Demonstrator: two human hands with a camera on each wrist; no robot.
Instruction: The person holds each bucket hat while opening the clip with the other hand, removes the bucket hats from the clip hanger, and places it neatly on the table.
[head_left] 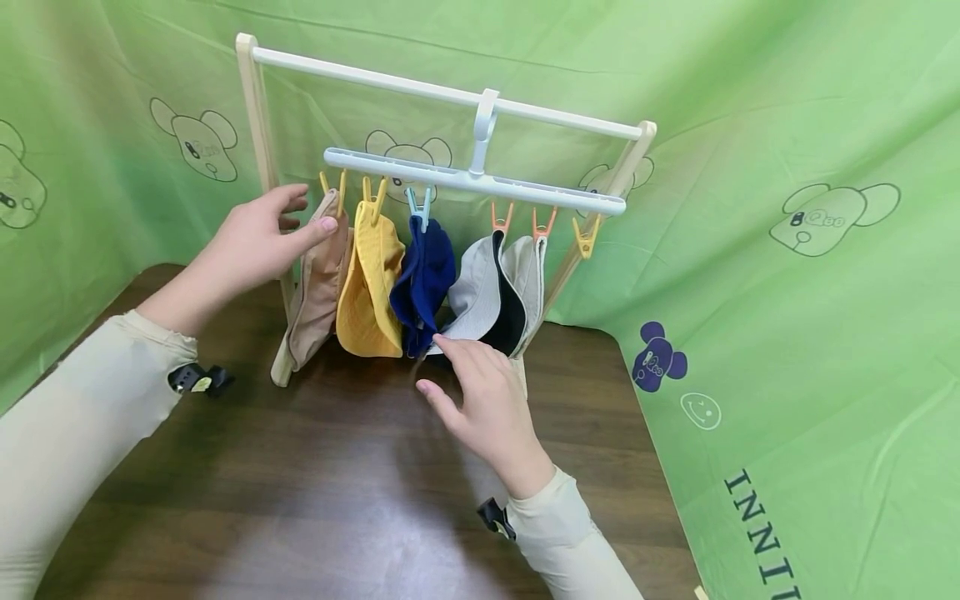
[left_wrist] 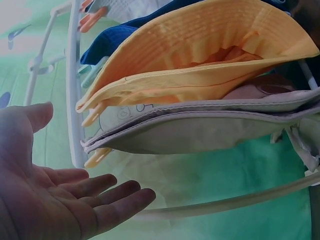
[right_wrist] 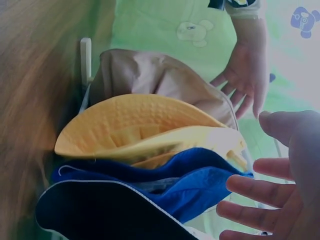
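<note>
My left hand (head_left: pixel 258 237) is beside a tan bucket hat (head_left: pixel 321 279) that hangs at the left end of the hanger (head_left: pixel 442 177). Its fingers are extended and hold nothing in the left wrist view. A yellow bucket hat (head_left: pixel 371 283) and a dark blue hat (head_left: pixel 426 275) hang alongside. In front of a light grey hat with a black inside (head_left: pixel 474 283) is my right hand (head_left: pixel 487 400), fingers spread and holding nothing. Whether its fingertips brush that hat's brim, I cannot tell. A pale hat (head_left: pixel 528 271) hangs behind the grey one.
The hanger hooks over the white rod (head_left: pixel 375 81) of a wooden-legged rack. Clothespins grip the hats; a yellow clothespin (head_left: pixel 586 237) at the right end bears no hat. The rack stands on a dark wooden table (head_left: pixel 337 500), with green printed cloth (head_left: pixel 787 333) around it.
</note>
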